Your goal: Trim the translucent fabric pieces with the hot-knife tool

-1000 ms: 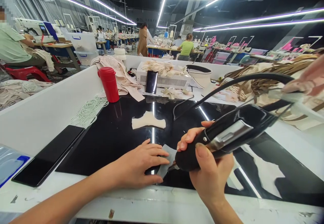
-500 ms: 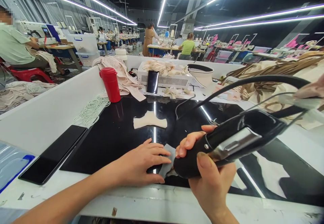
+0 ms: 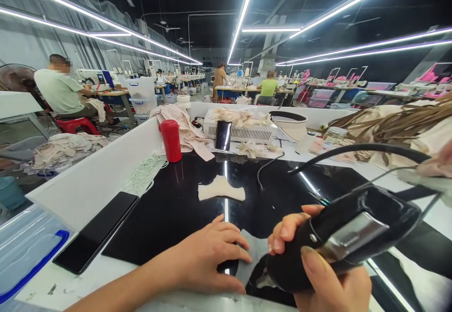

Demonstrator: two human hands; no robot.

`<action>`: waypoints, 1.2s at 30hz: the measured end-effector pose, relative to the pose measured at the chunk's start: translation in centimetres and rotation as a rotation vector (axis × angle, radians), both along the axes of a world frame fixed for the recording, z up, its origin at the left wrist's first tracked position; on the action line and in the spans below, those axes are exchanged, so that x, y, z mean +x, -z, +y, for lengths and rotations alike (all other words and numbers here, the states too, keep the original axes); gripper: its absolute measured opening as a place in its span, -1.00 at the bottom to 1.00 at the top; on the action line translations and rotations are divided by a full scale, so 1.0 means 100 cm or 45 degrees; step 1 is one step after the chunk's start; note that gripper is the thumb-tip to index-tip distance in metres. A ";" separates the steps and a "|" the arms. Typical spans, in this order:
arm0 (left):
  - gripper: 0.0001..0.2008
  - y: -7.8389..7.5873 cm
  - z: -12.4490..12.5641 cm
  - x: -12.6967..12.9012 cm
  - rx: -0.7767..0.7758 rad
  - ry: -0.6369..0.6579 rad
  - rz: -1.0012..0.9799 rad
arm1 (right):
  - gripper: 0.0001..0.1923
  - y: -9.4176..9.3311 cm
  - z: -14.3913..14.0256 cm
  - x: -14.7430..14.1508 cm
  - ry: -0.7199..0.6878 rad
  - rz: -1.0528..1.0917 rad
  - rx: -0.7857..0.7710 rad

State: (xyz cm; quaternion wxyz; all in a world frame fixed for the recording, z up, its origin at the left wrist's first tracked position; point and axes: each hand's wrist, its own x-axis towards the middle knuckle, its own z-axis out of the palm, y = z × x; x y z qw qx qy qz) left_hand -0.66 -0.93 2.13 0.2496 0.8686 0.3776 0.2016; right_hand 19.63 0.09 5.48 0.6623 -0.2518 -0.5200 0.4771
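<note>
At the left, a blue-edged clear container (image 3: 31, 255) is standing beside a black flat slab (image 3: 97, 232), and pale green cords (image 3: 146, 173) are lying in a loose heap near a red cup (image 3: 172, 140). The left hand (image 3: 212, 255) is resting palm down over the black board (image 3: 165, 218), its fingers parted and gripping nothing. Its fingertips are touching the left edge of a grey piece (image 3: 256, 250), which is lying just to the right of that hand, between it and the tool. A cream cutout (image 3: 221, 189) is lying flat beyond the fingers, apart from both hands. Farther right, the right hand (image 3: 328, 281) is clamping firmly around a black handheld tool (image 3: 374, 208), with the thumb pressing along its near side. The tool's tip is pointing down and left, close to the grey piece; whether it is touching seems too blurred to tell.
</note>
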 end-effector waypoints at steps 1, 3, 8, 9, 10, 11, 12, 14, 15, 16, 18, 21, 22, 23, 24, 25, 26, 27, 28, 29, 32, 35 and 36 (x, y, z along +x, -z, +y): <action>-0.61 0.001 0.000 0.001 0.007 -0.008 -0.005 | -0.69 0.001 0.002 0.003 0.000 -0.014 0.019; -0.60 0.001 0.000 0.002 0.010 -0.016 -0.015 | -0.69 0.001 0.003 0.007 0.015 -0.029 0.019; -0.50 0.002 0.002 0.005 -0.012 0.001 -0.005 | -0.63 -0.003 -0.002 0.004 0.095 0.037 -0.137; -0.50 0.002 0.003 0.005 -0.019 0.008 -0.001 | -0.61 -0.004 -0.004 0.002 0.110 0.062 -0.174; -0.50 0.003 0.003 0.006 -0.028 0.015 0.001 | -0.60 -0.005 -0.006 0.000 0.118 0.082 -0.201; -0.49 0.003 0.003 0.006 -0.034 0.018 0.000 | -0.58 -0.006 -0.007 -0.002 0.116 0.094 -0.210; -0.48 0.004 0.004 0.005 -0.037 0.019 -0.002 | -0.58 -0.006 -0.008 -0.003 0.113 0.101 -0.210; -0.45 0.005 0.004 0.006 -0.041 0.014 -0.006 | -0.57 -0.006 -0.009 -0.004 0.106 0.107 -0.202; -0.43 0.005 0.004 0.006 -0.044 0.010 -0.008 | -0.57 -0.005 -0.008 -0.003 0.103 0.110 -0.198; -0.42 0.005 0.005 0.006 -0.050 0.006 -0.009 | -0.58 -0.005 -0.007 -0.002 0.102 0.108 -0.195; -0.41 0.004 0.005 0.006 -0.066 0.002 -0.007 | -0.60 -0.003 -0.004 0.002 0.102 0.091 -0.167; -0.41 0.001 0.004 0.006 -0.068 0.008 0.005 | -0.66 -0.004 0.004 0.009 0.101 0.042 -0.054; -0.42 -0.001 0.004 0.005 -0.061 0.008 0.008 | -0.67 -0.005 0.006 0.011 0.107 0.035 -0.018; -0.44 -0.002 0.004 0.005 -0.053 0.008 0.010 | -0.67 -0.007 0.009 0.012 0.121 0.040 0.001; -0.46 -0.003 0.005 0.005 -0.046 0.005 0.012 | -0.66 -0.009 0.012 0.013 0.142 0.057 0.012; -0.48 -0.005 0.006 0.005 -0.040 0.001 0.015 | -0.66 -0.010 0.014 0.012 0.163 0.078 0.023; -0.49 -0.006 0.007 0.005 -0.036 -0.001 0.020 | -0.66 -0.012 0.017 0.011 0.185 0.097 0.029; -0.49 -0.006 0.008 0.006 -0.033 0.001 0.027 | -0.66 -0.013 0.019 0.010 0.204 0.112 0.035; -0.49 -0.007 0.009 0.007 -0.030 0.011 0.036 | -0.66 -0.014 0.020 0.008 0.218 0.120 0.039; -0.49 -0.006 0.010 0.008 -0.026 0.025 0.046 | -0.66 -0.015 0.021 0.007 0.229 0.122 0.038; -0.44 -0.004 0.012 0.013 -0.006 0.070 0.074 | -0.66 -0.013 0.025 0.002 0.236 0.123 0.053; -0.41 -0.003 0.012 0.015 0.004 0.071 0.129 | -0.63 -0.009 0.029 0.001 0.230 0.104 0.085; -0.41 -0.003 0.012 0.016 0.005 0.069 0.146 | -0.63 -0.008 0.030 0.001 0.232 0.095 0.088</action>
